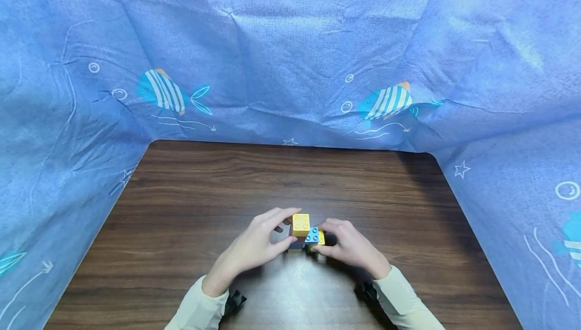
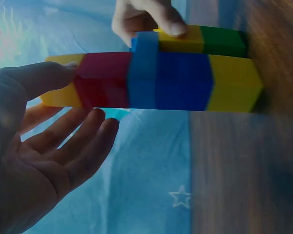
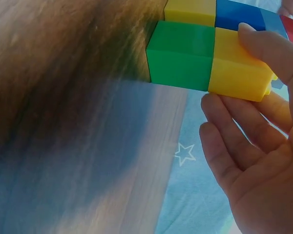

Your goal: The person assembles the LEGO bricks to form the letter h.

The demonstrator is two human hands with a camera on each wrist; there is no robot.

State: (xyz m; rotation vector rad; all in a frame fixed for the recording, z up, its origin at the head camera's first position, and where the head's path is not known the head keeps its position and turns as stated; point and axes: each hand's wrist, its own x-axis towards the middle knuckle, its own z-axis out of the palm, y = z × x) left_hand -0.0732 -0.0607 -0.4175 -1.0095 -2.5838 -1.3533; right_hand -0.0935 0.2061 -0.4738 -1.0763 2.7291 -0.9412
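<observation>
A tower of toy building bricks stands upright on the table. From the bottom, the left wrist view shows a yellow brick (image 2: 234, 84), a dark blue brick (image 2: 183, 80), a light blue brick (image 2: 144, 73), a red brick (image 2: 103, 79) and a top yellow brick (image 2: 61, 87). My left hand (image 1: 258, 239) holds the tower near its top, thumb across the top yellow brick. Beside it, a green brick (image 3: 179, 54) carries a second yellow brick (image 3: 241, 63), which my right hand (image 1: 347, 244) pinches between thumb and fingers. The studded light blue brick juts over this shorter stack.
The dark wooden table (image 1: 218, 183) runs back to a blue fish-print cloth (image 1: 290, 57), which hangs along its back and both sides. Black straps (image 1: 233, 302) show at both wrists, by the pale sleeves (image 1: 199, 305).
</observation>
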